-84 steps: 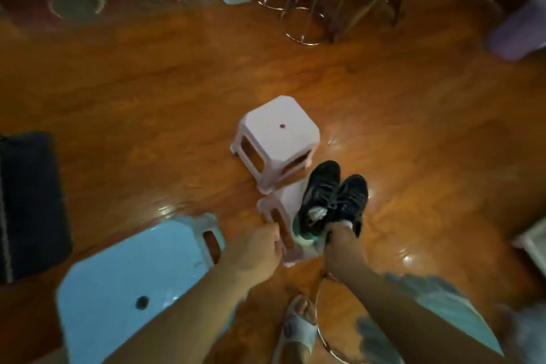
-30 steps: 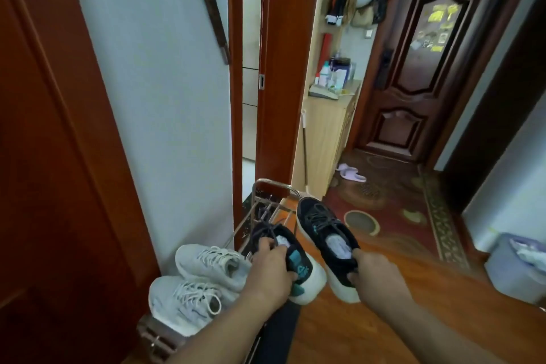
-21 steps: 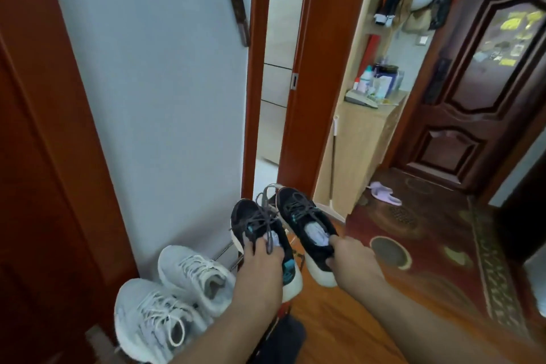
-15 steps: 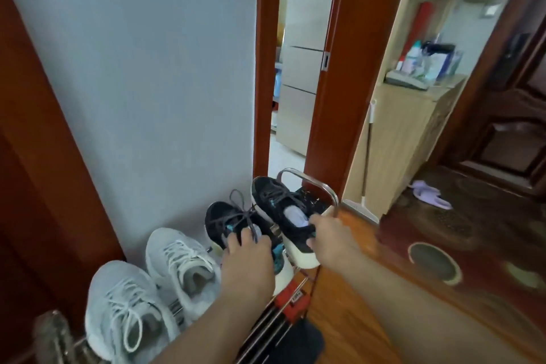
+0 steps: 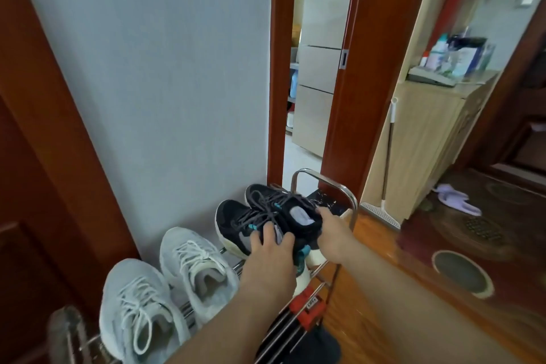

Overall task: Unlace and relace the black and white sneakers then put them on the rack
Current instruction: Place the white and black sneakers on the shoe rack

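Two black sneakers with white soles and dark laces lie side by side at the right end of the metal shoe rack (image 5: 353, 201), toes toward the wall. My left hand (image 5: 270, 254) grips the heel of the left sneaker (image 5: 236, 223), fingers curled over its collar. My right hand (image 5: 332, 233) holds the heel of the right sneaker (image 5: 277, 201), thumb at the opening. Whether the soles rest fully on the rack bars is hidden by my hands.
A pair of pale grey sneakers (image 5: 177, 275) fills the rack's left part. The grey wall (image 5: 165, 83) stands right behind the rack. A doorway, a wooden cabinet (image 5: 428, 139), a purple slipper (image 5: 456, 199) and a patterned rug (image 5: 472, 245) lie to the right.
I carried the black sneakers from the stools to the rack. Over the last second both hands moved them forward and down beside the grey pair.
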Tool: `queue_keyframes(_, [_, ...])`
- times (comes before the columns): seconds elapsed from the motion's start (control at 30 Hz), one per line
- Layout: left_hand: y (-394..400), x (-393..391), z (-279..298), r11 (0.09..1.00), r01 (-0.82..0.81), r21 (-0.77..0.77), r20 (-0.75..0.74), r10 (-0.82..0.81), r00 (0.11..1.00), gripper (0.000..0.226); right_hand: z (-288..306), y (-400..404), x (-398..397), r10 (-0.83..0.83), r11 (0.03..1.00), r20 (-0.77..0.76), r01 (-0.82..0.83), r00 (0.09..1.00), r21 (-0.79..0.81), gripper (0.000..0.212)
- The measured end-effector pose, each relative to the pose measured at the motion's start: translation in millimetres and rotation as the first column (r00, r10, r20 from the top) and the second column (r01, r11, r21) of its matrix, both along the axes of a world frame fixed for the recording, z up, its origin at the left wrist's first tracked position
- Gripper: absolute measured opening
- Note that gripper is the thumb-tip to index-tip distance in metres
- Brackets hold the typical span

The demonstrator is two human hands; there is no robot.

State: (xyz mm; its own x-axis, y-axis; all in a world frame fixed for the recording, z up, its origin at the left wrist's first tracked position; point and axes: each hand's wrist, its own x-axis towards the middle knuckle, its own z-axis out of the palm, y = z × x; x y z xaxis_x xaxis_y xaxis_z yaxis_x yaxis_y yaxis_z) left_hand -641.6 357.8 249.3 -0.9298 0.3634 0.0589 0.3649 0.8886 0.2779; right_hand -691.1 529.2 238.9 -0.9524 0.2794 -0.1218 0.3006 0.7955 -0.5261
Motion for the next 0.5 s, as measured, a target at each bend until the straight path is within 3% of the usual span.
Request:
queue_keyframes(0.1, [-12.8, 5.6, 17.4, 0.998, 0.031, 0.046, 0.02, -0.032, 0.999, 0.061, 9.7, -14.7, 7.2, -0.121, 0.992, -0.03, 0.121, 0.992, -0.024, 0.076])
queue_keyframes(0.27, [-60.9, 29.3, 52.6, 0.976, 0.051, 0.211, 0.03, -0.059, 0.998, 0.049, 53.9, -58.9, 63.4, -0.19, 0.98, -0.09, 0.195, 0.978, 0.045, 0.071])
queue_keyframes(0.37, [-109.0, 64.1, 64.0, 0.934, 0.05, 0.353, 0.063, -0.077, 0.995, 0.039, 81.1, -108.4, 138.3, -0.228, 0.973, 0.013, 0.228, 0.973, 0.034, 0.068])
queue_keyframes(0.5, [-183.0, 120.8, 69.7, 0.897, 0.091, 0.432, 0.148, -0.17, 0.974, 0.031, 107.4, -190.1, 251.2, -0.253, 0.967, 0.229, 0.249, 0.94, 0.043, 0.06])
